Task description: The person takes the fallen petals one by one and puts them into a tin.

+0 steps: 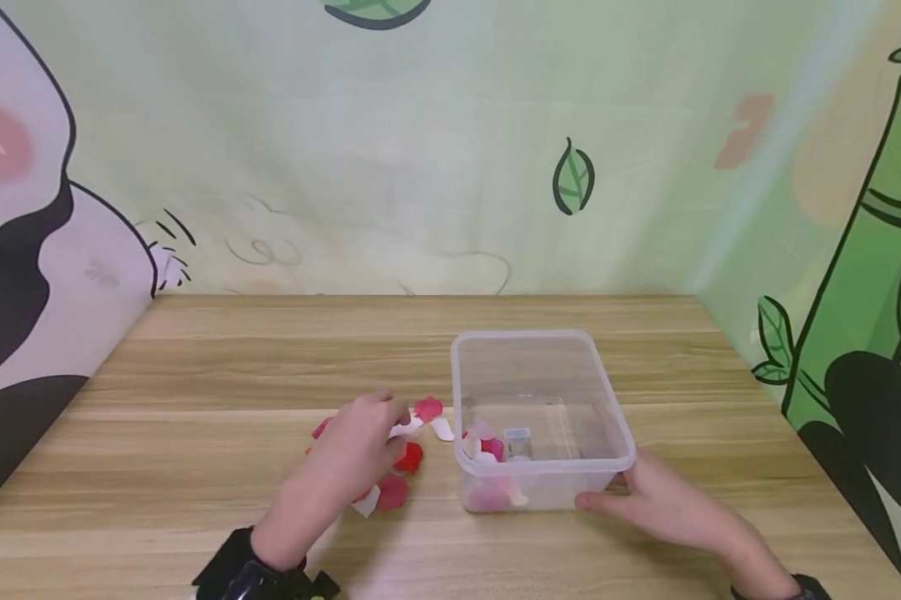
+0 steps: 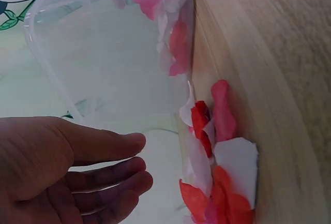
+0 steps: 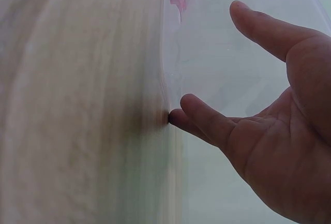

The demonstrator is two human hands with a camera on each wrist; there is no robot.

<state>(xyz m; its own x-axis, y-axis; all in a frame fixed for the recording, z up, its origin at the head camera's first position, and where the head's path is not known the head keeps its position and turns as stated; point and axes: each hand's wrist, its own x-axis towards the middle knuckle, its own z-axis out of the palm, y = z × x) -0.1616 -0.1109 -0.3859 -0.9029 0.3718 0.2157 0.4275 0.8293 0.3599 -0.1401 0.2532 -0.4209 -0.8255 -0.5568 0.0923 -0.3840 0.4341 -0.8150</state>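
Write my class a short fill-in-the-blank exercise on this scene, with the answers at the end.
1. In the head view, the loose petals lie to the ____ of the clear box.
2. Between those petals and the box, the right grip is nearer the ____.
3. The leaves drawn on the backdrop are coloured ____.
4. The gear worn on the left wrist is mainly coloured ____.

Missing words: left; box; green; black.

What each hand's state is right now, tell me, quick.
Left hand: open, fingers loosely bent above the loose petals, holding nothing.
Right hand: open, fingers at the clear box's side, not closed on it.
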